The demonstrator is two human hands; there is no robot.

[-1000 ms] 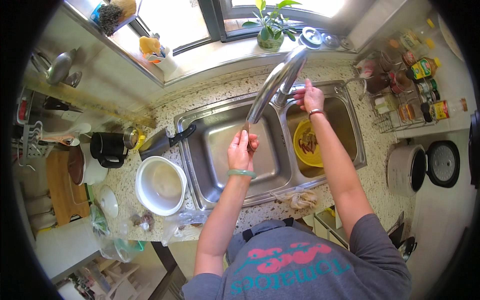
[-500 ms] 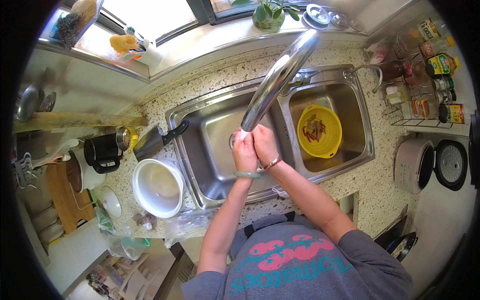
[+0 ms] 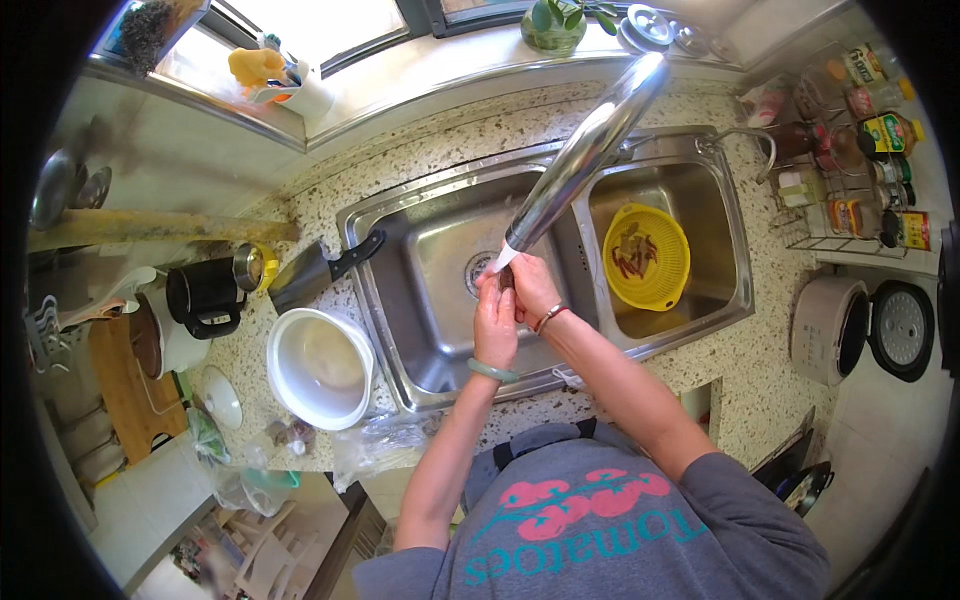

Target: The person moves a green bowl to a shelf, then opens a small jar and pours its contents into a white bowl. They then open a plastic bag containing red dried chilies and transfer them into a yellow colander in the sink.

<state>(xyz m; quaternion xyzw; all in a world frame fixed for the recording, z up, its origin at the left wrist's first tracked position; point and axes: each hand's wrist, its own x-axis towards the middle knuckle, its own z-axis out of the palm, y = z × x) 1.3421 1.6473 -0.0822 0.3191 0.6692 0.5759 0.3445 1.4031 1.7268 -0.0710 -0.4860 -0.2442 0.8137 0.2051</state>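
Both my hands are together under the mouth of the chrome tap (image 3: 575,165), over the left basin of the steel sink (image 3: 425,330). Between them a small dark brown thing (image 3: 506,279) shows; its kind is too hidden to tell. My left hand (image 3: 494,325), with a green bangle at the wrist, presses its fingers against it from the left. My right hand (image 3: 535,286), with a red band at the wrist, curls round it from the right. A whitish stream of water (image 3: 505,257) runs from the tap onto the fingers.
In the right basin a yellow colander (image 3: 668,285) holds reddish-brown pieces. Left of the sink stand a white tub (image 3: 318,370) and a cleaver (image 3: 310,272) whose handle overhangs the rim. A wire rack with bottles (image 3: 850,210) and an open rice cooker (image 3: 830,330) are at right.
My hands have parted slightly and turned, so the dark brown thing now shows between them. The whole view has shifted a little, and the drain is more visible.
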